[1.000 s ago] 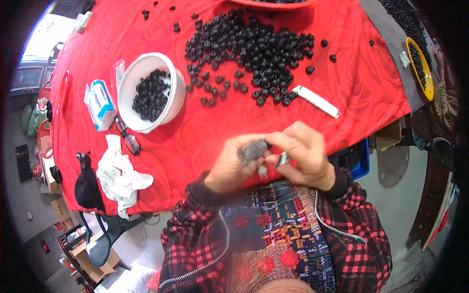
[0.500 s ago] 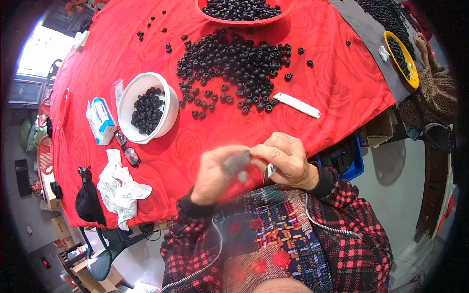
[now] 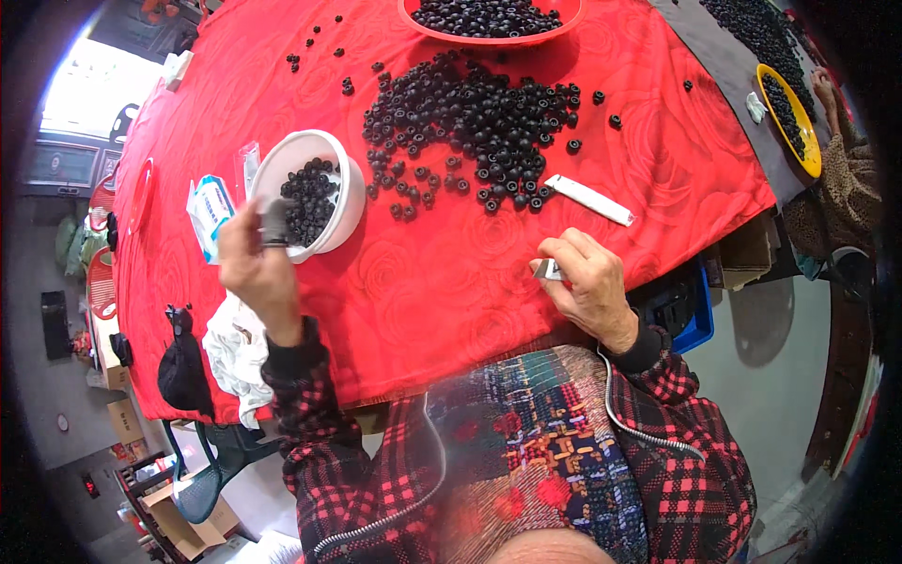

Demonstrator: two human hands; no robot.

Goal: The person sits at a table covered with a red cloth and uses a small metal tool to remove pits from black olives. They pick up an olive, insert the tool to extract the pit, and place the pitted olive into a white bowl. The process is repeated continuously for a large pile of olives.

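Observation:
My left hand [image 3: 261, 279] is raised at the near left rim of a white bowl [image 3: 353, 202], its fingers curled near a blurred dark grey piece [image 3: 273, 224]. Whether that piece is held or worn on a finger cannot be made out. Small black ring-like parts [image 3: 310, 202] lie inside the bowl. Over the front of the table, my right hand [image 3: 598, 289] is closed on a small flat blade-like tool [image 3: 549, 270], whitish with a metallic edge. Beyond both hands spreads a pile of round black parts [image 3: 470, 122] with holes in them.
A red basin [image 3: 498, 39] of black parts stands at the far edge. On the red cloth lie a white strip-shaped packet [image 3: 590, 200], a blue-white box [image 3: 212, 214], a white cloth [image 3: 235, 352] and a black pouch [image 3: 183, 376]. At right, another person's hand [image 3: 824, 89] is near a yellow tray [image 3: 810, 155].
My left hand has moved from beside the right hand to the white bowl at the left, carrying the dark grey piece along. My right hand keeps the blade-like tool. The view has shifted slightly.

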